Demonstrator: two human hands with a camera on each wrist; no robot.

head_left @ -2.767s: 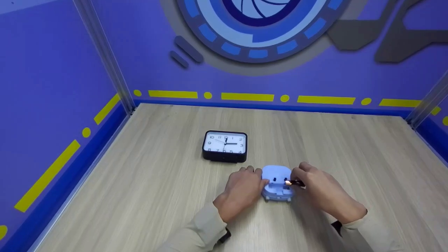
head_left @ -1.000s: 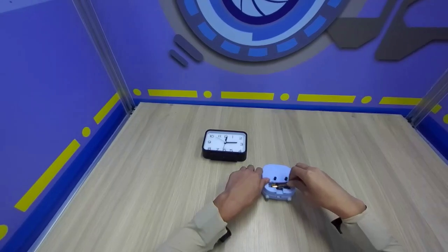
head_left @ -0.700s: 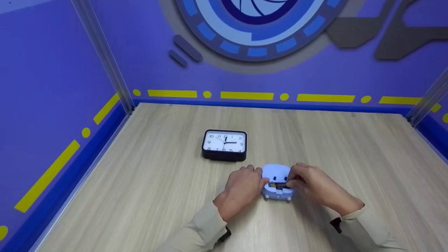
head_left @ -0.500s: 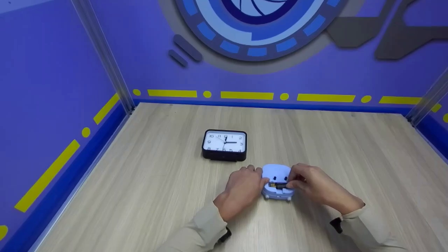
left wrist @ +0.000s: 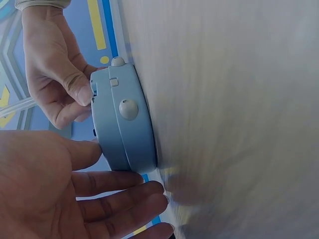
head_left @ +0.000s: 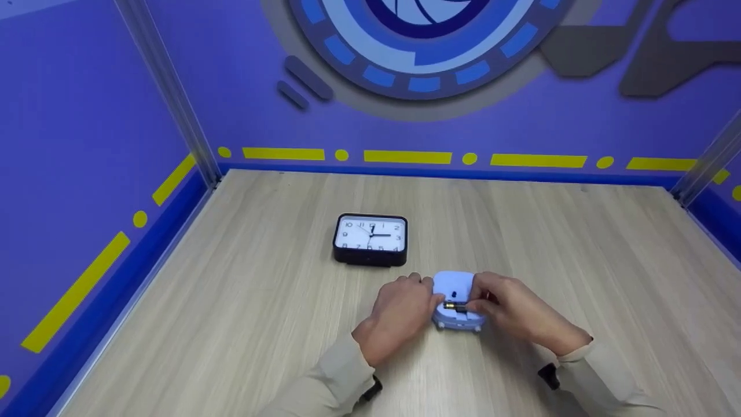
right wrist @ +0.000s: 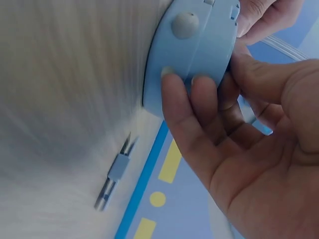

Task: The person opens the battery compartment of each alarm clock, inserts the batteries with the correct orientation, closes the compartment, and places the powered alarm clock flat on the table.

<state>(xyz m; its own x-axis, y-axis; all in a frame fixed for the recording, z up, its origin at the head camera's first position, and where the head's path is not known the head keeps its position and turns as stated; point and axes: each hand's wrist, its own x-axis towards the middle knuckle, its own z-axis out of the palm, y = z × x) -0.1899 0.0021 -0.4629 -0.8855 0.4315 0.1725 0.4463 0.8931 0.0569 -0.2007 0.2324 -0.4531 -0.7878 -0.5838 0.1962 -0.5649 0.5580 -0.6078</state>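
A small light-blue rounded clock (head_left: pixel 454 281) lies on the table, its back up, its front hidden, and its battery compartment uncovered. A dark battery with a gold end (head_left: pixel 450 305) lies in the compartment. With curled thumb and forefinger, my right hand (head_left: pixel 515 304) holds the battery's right end and covers part of it. Two of its fingertips rest on the side of the clock in the right wrist view. My left hand (head_left: pixel 399 313) grips the clock's left edge, thumb (left wrist: pixel 84 152) on the back and forefinger against the side.
Farther back and to the left stands a black rectangular clock (head_left: pixel 370 237) with a white dial, tilted face up. The wood-grain table (head_left: pixel 278 278) is bounded by purple-blue walls (head_left: pixel 87 116) at the left and back, with metal posts at the corners.
The right hand has brought the battery from above the clock's right side down into the compartment, then shifted slightly left, covering one black knob. The left hand has stayed on the clock's edge.
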